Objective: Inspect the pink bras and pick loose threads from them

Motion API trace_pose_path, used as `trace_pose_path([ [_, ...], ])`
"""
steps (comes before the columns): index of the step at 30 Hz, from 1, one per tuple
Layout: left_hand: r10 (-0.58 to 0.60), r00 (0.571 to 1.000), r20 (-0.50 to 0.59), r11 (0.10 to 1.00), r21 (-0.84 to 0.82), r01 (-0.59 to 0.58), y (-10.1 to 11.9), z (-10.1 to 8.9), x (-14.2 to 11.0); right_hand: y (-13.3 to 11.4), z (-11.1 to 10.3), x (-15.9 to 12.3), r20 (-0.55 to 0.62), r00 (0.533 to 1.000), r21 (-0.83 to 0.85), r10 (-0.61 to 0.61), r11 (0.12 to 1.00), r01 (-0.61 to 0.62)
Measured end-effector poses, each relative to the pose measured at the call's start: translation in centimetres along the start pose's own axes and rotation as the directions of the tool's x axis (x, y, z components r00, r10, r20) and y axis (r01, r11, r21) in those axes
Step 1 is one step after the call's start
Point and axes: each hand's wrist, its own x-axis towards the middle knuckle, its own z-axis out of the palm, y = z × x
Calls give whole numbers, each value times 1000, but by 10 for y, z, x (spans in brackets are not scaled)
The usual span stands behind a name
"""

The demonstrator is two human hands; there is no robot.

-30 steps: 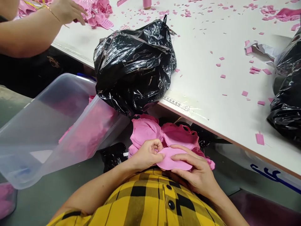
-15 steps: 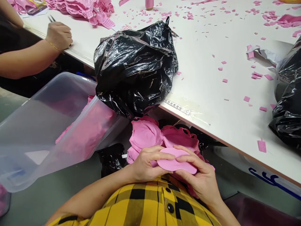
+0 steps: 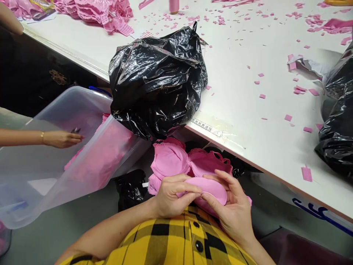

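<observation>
Between my two hands is a smooth pink bra pad [image 3: 211,187], oval in outline. My left hand [image 3: 173,195] pinches its left end between thumb and fingers. At the other end, my right hand [image 3: 235,209] has its thumb on the near edge and its fingers around the far side, the index finger raised a little. Just beyond my hands a pink bra [image 3: 171,160] lies over my lap, cups facing up, with its straps bunched at the right. My hands and the pad hide its lower part.
A black plastic bag [image 3: 157,81] overhangs the white table's [image 3: 234,99] edge; another black bag [image 3: 338,121] stands at right. Pink scraps are scattered about. At left, a co-worker's hand [image 3: 62,139] with a dark tool reaches over a clear bin [image 3: 24,176] holding pink garments.
My fingers have shifted on the pad and tilted it; my right fingers have lifted from its face. The co-worker's hand has moved from the table down to the bin.
</observation>
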Motion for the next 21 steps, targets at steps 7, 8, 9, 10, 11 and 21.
trace_pose_path([
  [7,-328,942,-73,935,-167,313,-3,1,-1,-8,-9,11,385,871,12,307,941,-338],
  [8,-380,924,-35,904,-225,363,-2,1,-1,-8,-12,12,446,836,18,321,930,-366],
  [9,-414,910,-3,877,-270,397,-2,1,0,-8,-14,13,491,807,23,327,921,-388],
  [10,-432,902,21,858,-299,418,-1,2,1,-7,-15,14,524,786,32,328,915,-403],
  [11,-443,896,38,846,-314,431,0,2,1,-6,-16,14,545,772,43,329,908,-417],
  [21,-261,959,109,896,-342,282,-1,3,1,13,0,-3,437,806,494,399,643,-586],
])
